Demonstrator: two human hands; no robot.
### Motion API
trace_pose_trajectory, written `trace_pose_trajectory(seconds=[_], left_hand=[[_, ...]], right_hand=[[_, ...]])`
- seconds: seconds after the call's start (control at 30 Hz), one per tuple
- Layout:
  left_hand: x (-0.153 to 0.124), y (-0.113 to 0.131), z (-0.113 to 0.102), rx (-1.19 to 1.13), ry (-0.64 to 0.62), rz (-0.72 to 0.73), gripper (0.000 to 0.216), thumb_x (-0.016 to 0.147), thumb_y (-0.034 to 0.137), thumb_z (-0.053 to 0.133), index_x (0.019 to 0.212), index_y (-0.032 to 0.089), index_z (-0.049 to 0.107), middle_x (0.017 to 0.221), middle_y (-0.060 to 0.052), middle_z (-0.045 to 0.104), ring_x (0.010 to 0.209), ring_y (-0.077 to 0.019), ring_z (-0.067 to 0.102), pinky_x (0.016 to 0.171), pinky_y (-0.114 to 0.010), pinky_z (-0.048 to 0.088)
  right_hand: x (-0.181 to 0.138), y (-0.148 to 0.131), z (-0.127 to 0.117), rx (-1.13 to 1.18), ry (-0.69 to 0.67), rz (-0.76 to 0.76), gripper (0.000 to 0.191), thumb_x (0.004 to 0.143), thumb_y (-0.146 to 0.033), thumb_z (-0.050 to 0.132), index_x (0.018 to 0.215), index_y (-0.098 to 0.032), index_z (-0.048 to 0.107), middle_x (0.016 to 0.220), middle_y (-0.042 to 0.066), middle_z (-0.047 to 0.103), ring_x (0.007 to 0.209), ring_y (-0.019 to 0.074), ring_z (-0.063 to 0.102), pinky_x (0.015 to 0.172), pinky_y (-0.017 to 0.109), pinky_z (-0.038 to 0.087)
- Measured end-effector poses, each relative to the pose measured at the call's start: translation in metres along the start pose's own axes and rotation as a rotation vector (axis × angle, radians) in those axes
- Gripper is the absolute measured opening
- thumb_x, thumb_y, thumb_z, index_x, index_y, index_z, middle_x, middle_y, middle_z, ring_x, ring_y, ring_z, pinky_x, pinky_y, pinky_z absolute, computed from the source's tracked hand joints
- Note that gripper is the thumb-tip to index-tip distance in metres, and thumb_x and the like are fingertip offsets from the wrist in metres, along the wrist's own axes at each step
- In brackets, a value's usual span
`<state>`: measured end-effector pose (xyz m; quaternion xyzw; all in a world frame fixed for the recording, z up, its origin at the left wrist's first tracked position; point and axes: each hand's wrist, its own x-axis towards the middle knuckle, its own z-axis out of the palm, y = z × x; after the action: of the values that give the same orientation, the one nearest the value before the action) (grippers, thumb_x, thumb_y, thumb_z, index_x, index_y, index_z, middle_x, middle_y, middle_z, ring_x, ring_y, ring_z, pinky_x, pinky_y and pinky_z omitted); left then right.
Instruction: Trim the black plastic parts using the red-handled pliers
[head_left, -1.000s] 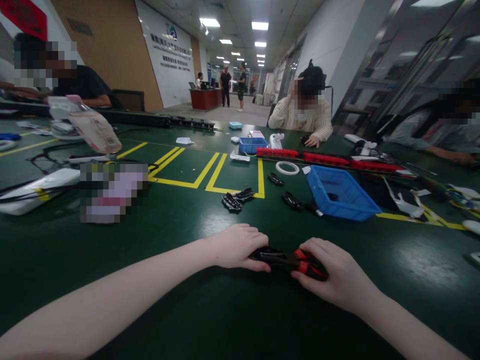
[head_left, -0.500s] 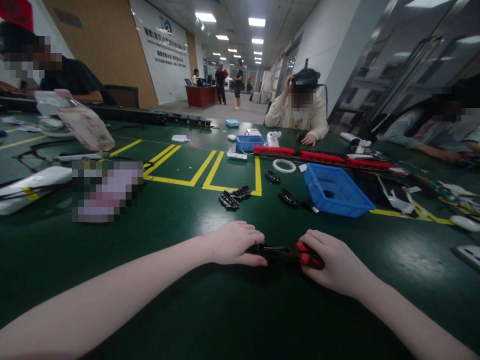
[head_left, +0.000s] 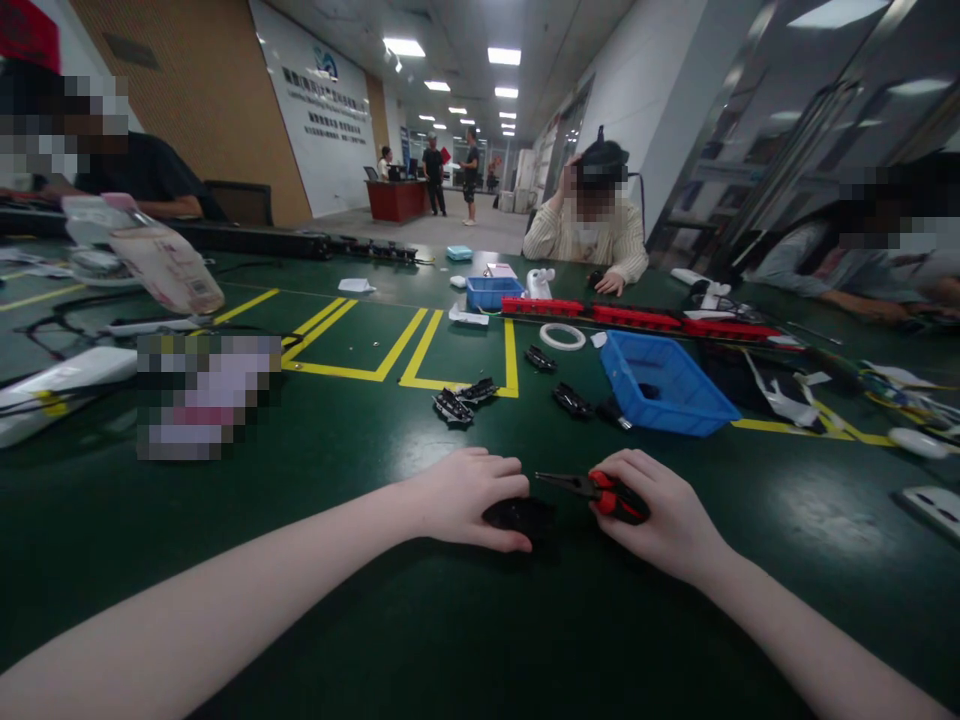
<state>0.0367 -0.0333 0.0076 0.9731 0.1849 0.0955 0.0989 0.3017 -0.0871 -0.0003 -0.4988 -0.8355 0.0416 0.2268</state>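
Note:
My left hand (head_left: 465, 495) rests on the green table (head_left: 375, 600), fingers curled over a small black plastic part (head_left: 521, 514) and holding it down. My right hand (head_left: 660, 515) grips the red handles of needle-nose pliers (head_left: 592, 487). The pliers' black jaws point left and hover just above and beside the black part, apart from it.
Several more black parts (head_left: 461, 398) lie beyond my hands near yellow floor-style tape lines (head_left: 420, 350). A blue bin (head_left: 664, 385) stands at the right, a tape roll (head_left: 562, 337) and long red strips (head_left: 637, 318) behind it. People sit across and at both sides of the table.
The pliers' jaws were on the black part under my left hand; they have now lifted off it and drawn slightly to the right. My left hand has stayed on the part.

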Motion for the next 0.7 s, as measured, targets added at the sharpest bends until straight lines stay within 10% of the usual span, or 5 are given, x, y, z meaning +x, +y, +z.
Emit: trace_pose_trajectory(seconds=[0.7], left_hand=[[-0.0051,0.0054,0.0001,0.019,0.043,-0.126,0.041,0.083,0.052,0.057,0.114,0.025,0.055,0.113,-0.003,0.052,0.090,-0.0190,0.057,0.079,-0.033,0.046]], right_hand=[[0.0011,-0.0068,0.0053,0.239,0.138,0.138,0.020,0.079,-0.016,0.050,0.098,-0.022,0.050,0.093,0.005,0.069,0.084,0.0178,0.067,0.074,0.033,0.052]])
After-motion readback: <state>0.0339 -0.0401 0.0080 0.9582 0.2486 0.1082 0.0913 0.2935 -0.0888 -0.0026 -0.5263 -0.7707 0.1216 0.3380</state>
